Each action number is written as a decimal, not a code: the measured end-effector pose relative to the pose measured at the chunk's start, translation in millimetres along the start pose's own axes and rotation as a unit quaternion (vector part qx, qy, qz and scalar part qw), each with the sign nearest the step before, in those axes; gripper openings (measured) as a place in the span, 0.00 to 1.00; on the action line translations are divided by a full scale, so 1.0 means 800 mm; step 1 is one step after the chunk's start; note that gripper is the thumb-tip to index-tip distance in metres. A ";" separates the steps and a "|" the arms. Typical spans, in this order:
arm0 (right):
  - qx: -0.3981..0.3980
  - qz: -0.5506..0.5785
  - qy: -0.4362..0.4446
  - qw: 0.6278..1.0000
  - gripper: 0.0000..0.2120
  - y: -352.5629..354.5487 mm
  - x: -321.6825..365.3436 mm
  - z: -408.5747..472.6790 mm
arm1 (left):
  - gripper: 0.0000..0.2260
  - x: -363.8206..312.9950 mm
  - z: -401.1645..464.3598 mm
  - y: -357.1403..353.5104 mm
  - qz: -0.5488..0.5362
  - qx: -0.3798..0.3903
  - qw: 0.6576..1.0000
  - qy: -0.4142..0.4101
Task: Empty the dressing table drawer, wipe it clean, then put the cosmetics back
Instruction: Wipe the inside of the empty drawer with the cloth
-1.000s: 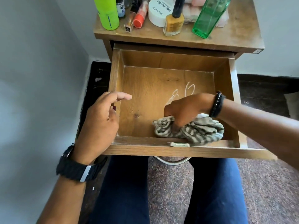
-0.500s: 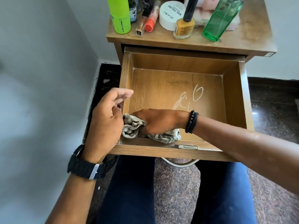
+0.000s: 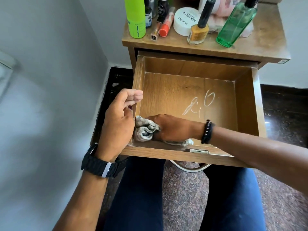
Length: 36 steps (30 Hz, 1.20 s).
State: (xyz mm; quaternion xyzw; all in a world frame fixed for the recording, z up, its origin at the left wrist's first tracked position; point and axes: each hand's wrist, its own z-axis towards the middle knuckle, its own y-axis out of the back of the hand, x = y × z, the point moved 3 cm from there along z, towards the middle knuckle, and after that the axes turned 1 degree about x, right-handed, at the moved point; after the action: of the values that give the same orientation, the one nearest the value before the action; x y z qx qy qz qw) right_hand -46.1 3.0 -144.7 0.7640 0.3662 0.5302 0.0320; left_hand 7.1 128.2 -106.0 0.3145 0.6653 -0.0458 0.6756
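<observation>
Right hand (image 3: pixel 173 128) bunched around a crumpled striped cloth (image 3: pixel 144 130), pressed into the front left corner of the smooth wooden drawer (image 3: pixel 246 104). Left hand (image 3: pixel 119 124) resting on the drawer's left edge, fingers (image 3: pixel 135 97) loosely curled, holding nothing. Glass and plastic bottles (image 3: pixel 235 25) upright on the counter (image 3: pixel 260 45).

One head camera looks forward and steeply down — close over the open drawer (image 3: pixel 196 97), with the desk (image 3: pixel 266 44) top just beyond.

— What sort of place is this?
— A room in a home, at a small wooden dressing table (image 3: pixel 260 45) in the upper right of the frame.
— How so?
— Nail polish (image 3: pixel 199 29), a green bottle (image 3: pixel 233 25) and a cream jar (image 3: pixel 184 20) crowd its top. Painted wall (image 3: pixel 50 80) fills the left, speckled stone floor (image 3: pixel 183 197) lies at the bottom.
</observation>
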 end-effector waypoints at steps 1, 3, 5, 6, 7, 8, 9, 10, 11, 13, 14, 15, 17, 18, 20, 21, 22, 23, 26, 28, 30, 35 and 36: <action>-0.009 -0.020 -0.008 1.000 0.12 -0.003 0.000 0.008 | 0.24 0.000 0.000 0.000 -0.003 -0.001 1.000 0.001; -0.007 0.023 -0.024 0.999 0.14 -0.002 0.001 0.014 | 0.25 0.000 0.000 0.000 -0.004 -0.003 1.000 0.003; 0.023 0.109 -0.044 0.993 0.18 0.000 -0.002 0.007 | 0.24 0.001 0.001 -0.001 -0.007 -0.001 1.000 0.005; 0.036 0.131 -0.053 0.989 0.21 0.001 -0.004 0.003 | 0.24 0.001 0.002 -0.001 -0.010 0.000 1.000 0.005; 0.047 0.140 -0.055 0.988 0.24 0.002 -0.008 0.000 | 0.24 0.002 0.002 -0.001 -0.012 0.000 1.000 0.004; 0.059 0.151 -0.054 0.985 0.25 0.003 -0.010 -0.004 | 0.24 0.002 0.002 -0.002 -0.013 0.000 1.000 0.005; 0.070 0.174 -0.051 0.981 0.24 0.005 -0.011 -0.006 | 0.24 0.002 0.002 -0.002 -0.013 -0.001 1.000 0.005; 0.085 0.203 -0.050 0.974 0.21 0.011 -0.009 -0.009 | 0.24 0.003 0.002 -0.002 -0.014 -0.002 1.000 0.006; 0.100 0.230 -0.046 0.967 0.19 0.018 -0.007 -0.012 | 0.24 0.003 0.002 -0.003 -0.016 -0.003 1.000 0.007; 0.109 0.268 -0.053 0.956 0.15 0.037 0.002 -0.020 | 0.24 0.004 0.003 -0.002 -0.021 -0.007 1.000 0.011; 0.095 0.285 -0.073 0.951 0.14 0.049 0.003 -0.023 | 0.24 0.005 0.004 -0.001 -0.025 -0.008 1.000 0.014; 0.065 0.299 -0.099 0.947 0.11 0.060 0.002 -0.024 | 0.24 0.005 0.004 0.000 -0.030 -0.010 0.999 0.016; -0.034 0.323 -0.142 0.935 0.08 0.085 -0.001 -0.021 | 0.24 0.004 0.004 0.000 -0.033 -0.013 0.999 0.019; -0.095 0.332 -0.153 0.926 0.07 0.097 -0.003 -0.015 | 0.24 0.003 0.003 0.001 -0.032 -0.015 0.999 0.019; -0.220 0.318 -0.164 0.907 0.11 0.111 -0.010 0.003 | 0.24 0.001 0.001 0.001 -0.029 -0.020 0.999 0.017; -0.283 0.272 -0.170 0.904 0.13 0.115 -0.018 0.017 | 0.24 0.001 0.001 0.001 -0.029 -0.023 0.999 0.018; -0.335 0.207 -0.172 0.903 0.14 0.117 -0.022 0.030 | 0.24 0.001 0.001 0.002 -0.030 -0.025 0.999 0.019; -0.372 0.144 -0.172 0.901 0.16 0.116 -0.024 0.043 | 0.24 0.001 0.000 0.002 -0.030 -0.027 0.999 0.019; -0.402 0.047 -0.178 0.897 0.18 0.107 -0.023 0.069 | 0.24 0.003 0.001 0.001 -0.025 -0.026 0.999 0.019; -0.396 0.012 -0.186 0.899 0.18 0.105 -0.018 0.072 | 0.23 0.002 0.001 0.000 -0.024 -0.025 0.999 0.016; -0.372 -0.001 -0.195 0.907 0.16 0.103 -0.013 0.069 | 0.23 0.002 0.001 0.001 -0.024 -0.024 0.999 0.014; -0.221 0.021 -0.213 0.952 0.11 0.054 0.001 0.045 | 0.22 0.001 0.001 0.001 -0.027 -0.026 0.999 0.012; -0.182 0.024 -0.214 0.959 0.11 0.038 0.005 0.039 | 0.22 0.001 0.001 0.001 -0.030 -0.025 0.999 0.014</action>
State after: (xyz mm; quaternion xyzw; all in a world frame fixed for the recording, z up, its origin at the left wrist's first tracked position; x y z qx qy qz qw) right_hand -3.3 -6.1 -141.6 0.8496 0.2295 0.4123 0.2356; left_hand 8.1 128.5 -106.2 0.2779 0.6844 -0.0446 0.6726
